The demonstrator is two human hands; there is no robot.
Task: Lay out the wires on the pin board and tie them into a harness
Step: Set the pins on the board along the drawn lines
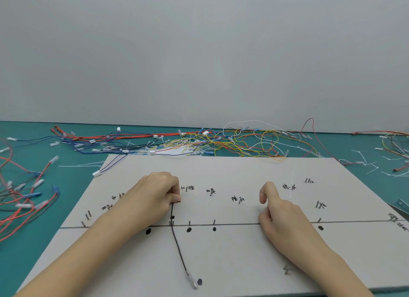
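My left hand (155,197) pinches the black wire (177,241) mid-board (221,263); my right hand (276,210), fingers loosely curled, holds nothing. Loose wires (221,139) crowd the board's far edge.

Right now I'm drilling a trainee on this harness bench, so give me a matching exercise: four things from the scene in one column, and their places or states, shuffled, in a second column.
Things:
1. left hand
2. right hand
3. black wire
4. heap of coloured wires

Places or states:
A. lies on the green mat beyond the board's far edge
B. runs down the pin board to a clear terminal near the front edge
C. pinches the upper end of the black wire
D. rests on the board, holding nothing

Pairs: 1-C, 2-D, 3-B, 4-A
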